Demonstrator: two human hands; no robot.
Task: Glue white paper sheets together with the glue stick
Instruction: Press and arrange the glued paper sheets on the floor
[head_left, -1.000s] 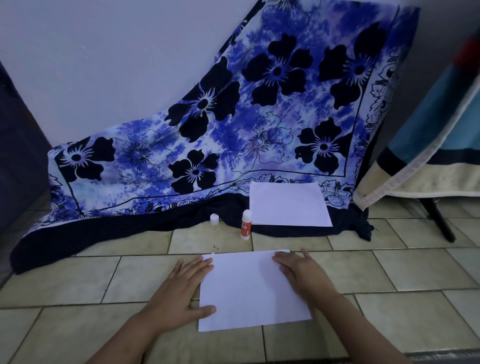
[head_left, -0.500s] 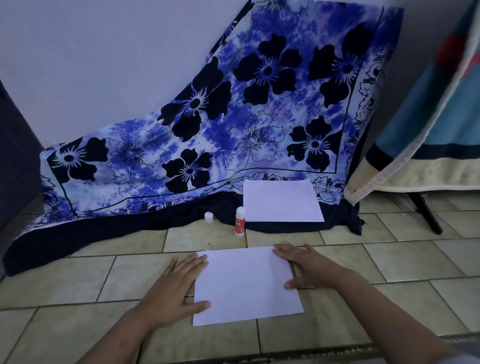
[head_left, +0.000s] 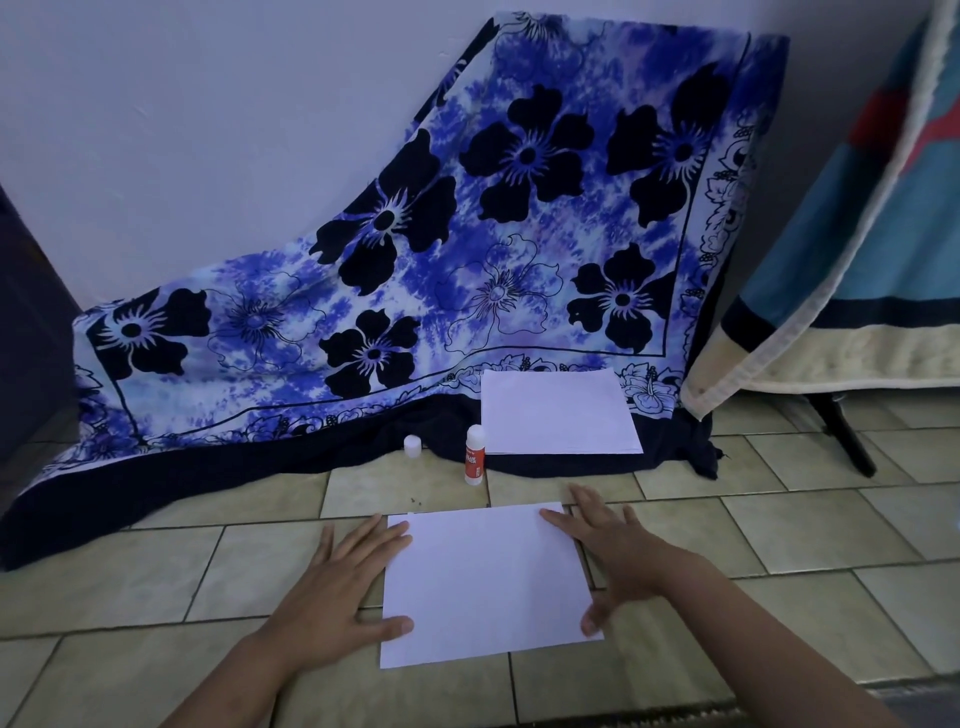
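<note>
Nearest the camera, both hands are down flat on the tiled floor, either side of the white sheet. The left hand hasn't really moved: fingers straight along the sheet's left edge, thumb resting on its near-left corner, nothing gripped. The right hand is the one that changed. A second ago it lay well in on the paper, and now it has slid out to the right edge – fingers spread and mostly on the tile, thumb tip just touching the near-right corner. So both hands are open and pressing, not holding anything.

To me that reads as the tail end of a smoothing pass, pushing the paper flat from the middle outward. I honestly can't tell whether there's a second sheet under this one, though a tiny sliver shows at the far-left corner.

Just past the sheet's far edge the glue stick stands upright and uncapped on the floor, with its cap a bit to the left, apart from it. Right beside the stick, the spare stack of sheets lies on the dark hem of the floral cloth. If more gluing is coming, the stick and fresh paper are both close – the right hand looks best placed to go for them.
</note>
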